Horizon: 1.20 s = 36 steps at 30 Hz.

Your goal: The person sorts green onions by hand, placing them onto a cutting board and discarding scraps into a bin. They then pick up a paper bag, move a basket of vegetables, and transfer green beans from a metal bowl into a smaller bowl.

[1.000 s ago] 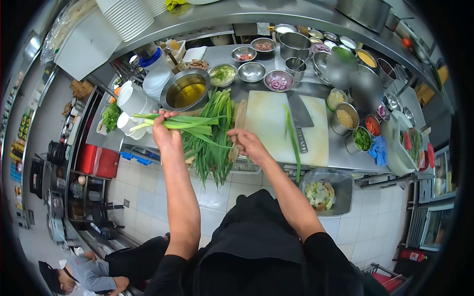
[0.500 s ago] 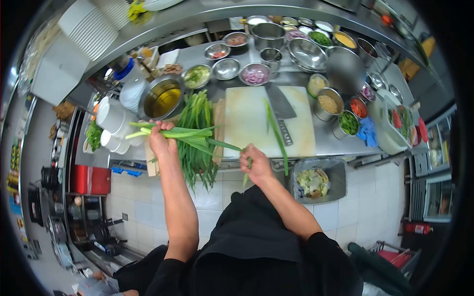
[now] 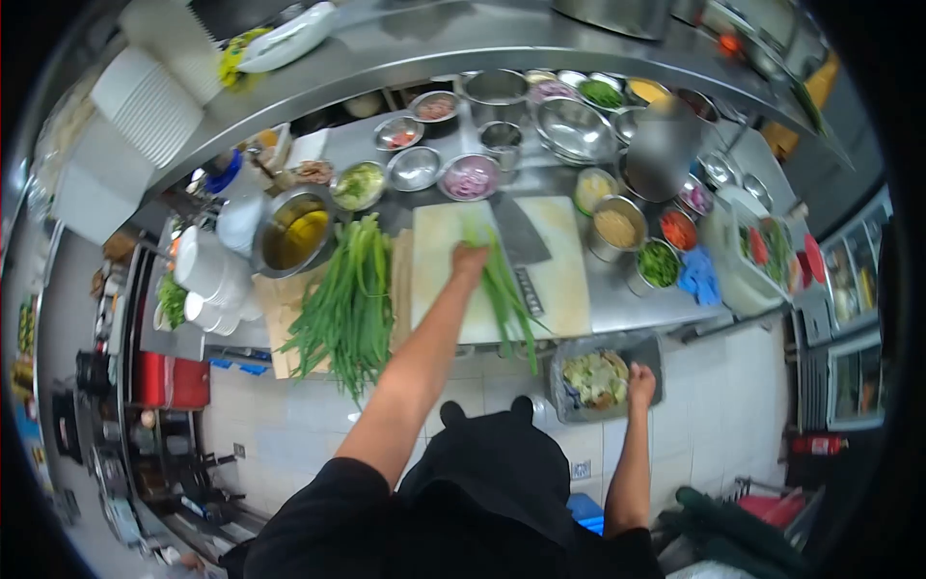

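Pale tiled floor (image 3: 598, 449), steel overhead shelf (image 3: 386, 77), glass-doored fridge (image 3: 857, 386).

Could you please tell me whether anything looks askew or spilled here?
No spill is visible. The long green leaves in the left hand overhang the rectangular white cutting board, and the larger leafy green bunch droops off the steel counter, looking untidy.

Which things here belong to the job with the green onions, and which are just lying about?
Likely part of the job:
- green onions under the left hand
- loose pile of green onions
- cutting board
- knife, lying on the board
- scrap bin, beside the right hand

Seemingly just lying about:
- red box
- bowl of sliced onion
- fire extinguisher
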Tool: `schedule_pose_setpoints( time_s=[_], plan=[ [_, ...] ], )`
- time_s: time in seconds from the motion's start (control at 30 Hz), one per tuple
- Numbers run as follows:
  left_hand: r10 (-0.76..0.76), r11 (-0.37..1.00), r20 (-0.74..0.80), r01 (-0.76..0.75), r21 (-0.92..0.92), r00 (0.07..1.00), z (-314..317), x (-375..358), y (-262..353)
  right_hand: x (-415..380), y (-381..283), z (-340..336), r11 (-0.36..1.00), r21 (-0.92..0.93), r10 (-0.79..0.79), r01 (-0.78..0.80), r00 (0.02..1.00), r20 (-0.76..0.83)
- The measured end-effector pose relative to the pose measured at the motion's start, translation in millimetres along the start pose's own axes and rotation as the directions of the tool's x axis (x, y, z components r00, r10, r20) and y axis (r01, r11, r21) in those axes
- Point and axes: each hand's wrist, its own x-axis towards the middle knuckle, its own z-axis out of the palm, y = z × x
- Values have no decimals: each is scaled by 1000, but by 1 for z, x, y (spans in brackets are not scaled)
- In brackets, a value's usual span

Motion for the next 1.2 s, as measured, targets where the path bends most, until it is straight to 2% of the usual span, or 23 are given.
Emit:
schedule_pose_setpoints(
  time_s=[0.07, 0.13, 0.2, 0.23, 0.27, 0.33, 0.4, 0.47, 0.5, 0.57, 0.6, 0.67, 0.73, 0.8, 0.87, 0.9, 0.97, 1.0, 1.03, 1.07, 1.1, 1.17, 1.2],
  plan=[
    [-90, 995, 42, 88, 48, 995, 4, -18, 28, 2, 15, 11, 994, -109, -7, -1, 997, -73],
    [50, 948, -86, -21, 317, 995, 6, -27, 35, 3, 27, 18, 986, -161, 43, -42, 999, 1],
    [220, 854, -143, -120, 506, 965, -13, -51, 50, 1, 42, 26, 998, -27, -64, 63, 997, -31],
    [325, 822, -173, -188, 537, 930, -30, -47, 45, 2, 51, 29, 975, -46, -216, 217, 976, 28],
    [428, 781, -196, -252, 571, 882, -52, -43, 42, 1, 60, 35, 973, -37, -225, 226, 974, 33],
    [598, 640, -126, -377, 669, 792, -108, -37, 55, -18, 43, 34, 929, -361, -119, 83, 990, -80],
    [696, 510, -248, -220, 831, 674, -164, -21, 52, -29, 42, 32, 953, -299, -51, 44, 999, -16],
    [677, 528, -378, -60, 847, 631, -203, -17, 48, -46, 50, 35, 971, -240, 13, 0, 999, 50],
    [677, 531, -380, -60, 846, 630, -215, -17, 49, -57, 60, 43, 965, -257, -17, 56, 989, 150],
    [764, 326, -200, -99, 940, 613, -229, -15, 51, -75, 66, 59, 971, -202, -62, 129, 949, 308],
    [766, 333, -203, -106, 937, 610, -230, -15, 55, -86, 62, 66, 981, -136, -80, 138, 928, 365],
    [742, 232, -82, -141, 962, 665, -228, -16, 62, -111, 31, 70, 965, -195, -106, 178, 937, 332],
    [728, 252, -105, -123, 960, 677, -239, 11, 51, -125, -8, 64, 943, -257, -128, 210, 944, 303],
    [708, 261, -118, -103, 960, 696, -246, 12, 46, -134, -44, 50, 989, -107, -47, 106, 894, 447],
    [758, 418, -140, -309, 854, 638, -250, -7, 59, -140, -50, 57, 994, -44, -77, 102, 918, 389],
    [757, 416, -136, -312, 854, 639, -253, -4, 55, -144, -55, 57, 993, 47, -120, 110, 910, 397],
    [667, 685, -331, -374, 625, 668, -263, -2, 42, -154, -63, 56, 984, 132, -163, 119, 898, 409],
    [666, 686, -334, -372, 625, 668, -268, -2, 41, -158, -71, 54, 985, 130, -160, 115, 889, 429],
    [438, 896, -443, -342, 283, 782, -272, 0, 42, -161, -81, 52, 985, 129, -159, 113, 880, 448],
    [181, 962, -447, -252, -104, 876, -276, 3, 45, -162, -91, 49, 984, 131, -165, 118, 880, 445],
    [131, 934, -434, -258, -247, 891, -284, 15, 37, -165, -106, 44, 984, 146, -157, 99, 866, 474],
    [186, 869, -471, -368, -331, 862, -282, 10, 32, -173, -129, 39, 984, 161, -151, 79, 851, 503],
    [222, 910, -466, -354, -218, 856, -268, -26, 58, -178, -139, 39, 965, 259, -165, 32, 843, 512]
  ],
)
